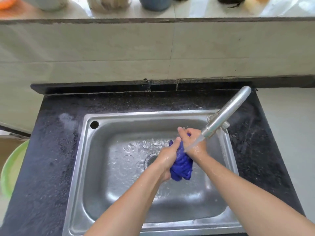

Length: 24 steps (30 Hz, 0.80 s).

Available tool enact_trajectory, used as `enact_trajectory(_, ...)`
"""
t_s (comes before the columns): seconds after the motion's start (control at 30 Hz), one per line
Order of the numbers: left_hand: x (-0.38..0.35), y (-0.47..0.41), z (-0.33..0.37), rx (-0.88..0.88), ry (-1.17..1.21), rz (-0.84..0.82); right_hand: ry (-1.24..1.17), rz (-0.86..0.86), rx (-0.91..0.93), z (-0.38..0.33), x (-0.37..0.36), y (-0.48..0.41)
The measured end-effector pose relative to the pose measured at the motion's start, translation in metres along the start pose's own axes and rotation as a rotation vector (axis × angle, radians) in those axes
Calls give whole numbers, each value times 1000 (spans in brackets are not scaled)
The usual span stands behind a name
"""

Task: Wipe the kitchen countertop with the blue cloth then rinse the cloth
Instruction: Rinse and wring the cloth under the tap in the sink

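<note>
The blue cloth (182, 165) is bunched up and wet, held over the steel sink (102, 167) near the drain. My left hand (167, 159) grips its left side, and my right hand (192, 142) grips its upper end right under the tap. Water runs from the steel tap (225, 113) onto my right hand and the cloth. Both hands are wet. The dark speckled countertop (51, 159) around the sink looks damp.
A green bowl (12, 169) sits off the counter's left edge. Pots and bowls stand on the ledge above the tiled wall (153, 48). The sink's overflow hole (94, 124) is at its back left corner.
</note>
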<state>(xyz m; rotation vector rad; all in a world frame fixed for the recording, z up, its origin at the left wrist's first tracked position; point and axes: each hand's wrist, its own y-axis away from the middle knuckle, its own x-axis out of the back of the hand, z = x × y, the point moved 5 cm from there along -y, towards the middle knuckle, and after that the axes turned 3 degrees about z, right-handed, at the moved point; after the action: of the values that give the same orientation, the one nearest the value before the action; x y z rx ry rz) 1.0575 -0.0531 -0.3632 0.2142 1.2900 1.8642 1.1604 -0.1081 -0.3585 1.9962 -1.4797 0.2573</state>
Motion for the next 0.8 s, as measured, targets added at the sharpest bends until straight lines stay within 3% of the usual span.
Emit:
enact_trajectory(0.07, 0, 6, 9, -18, -8, -154, -173, -133, -57, -10, 6, -4)
enact_trajectory(0.17, -1, 18, 18, 30, -94, -250, -588, -295, -243, -11, 22, 4)
enact_trajectory(0.23, -2, 25, 25, 6, -99, -289, -609, -448, -352, 3, 23, 13)
enact_trajectory(0.3, 0, 30, 33, 3, -51, -285, -549, -644, -349, 18, 13, 28)
enact_trajectory(0.37, 11, 31, 41, -14, -63, -232, -555, -730, -418, 31, 6, 42)
enact_trajectory(0.53, 64, 29, 59, -155, -412, 54, -533, -678, -417, 36, 18, 46)
enact_trajectory(0.7, 71, 39, 47, -88, -241, -83, -240, -759, -481, 41, 18, 45)
enact_trajectory(0.8, 71, 24, 28, 16, 48, -19, -192, -508, -305, 32, 22, 25)
